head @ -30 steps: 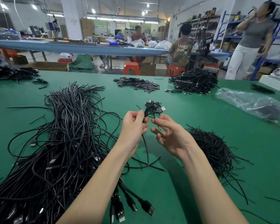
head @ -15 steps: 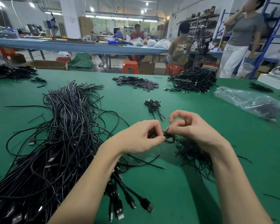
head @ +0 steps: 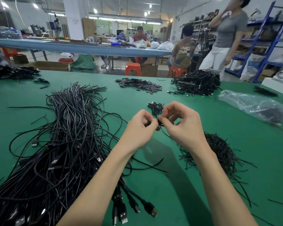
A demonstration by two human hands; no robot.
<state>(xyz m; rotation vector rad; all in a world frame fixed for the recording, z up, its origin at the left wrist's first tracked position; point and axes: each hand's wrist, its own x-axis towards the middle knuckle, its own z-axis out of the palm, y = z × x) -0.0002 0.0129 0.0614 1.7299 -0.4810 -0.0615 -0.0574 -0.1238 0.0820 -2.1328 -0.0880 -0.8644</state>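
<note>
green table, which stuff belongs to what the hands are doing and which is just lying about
In the job: left hand, right hand, thin black strand both pinch, strand pile, loose cable heap, small bundle.
Lying about: plastic bag, flat black pieces, far cable stack.

Single head-worn, wide-angle view. It looks forward and down across the green surface from its near edge. Both forearms enter from the bottom edge. The left hand and right hand sit close, at centre frame. The upper third shows the workshop beyond, at distance.
</note>
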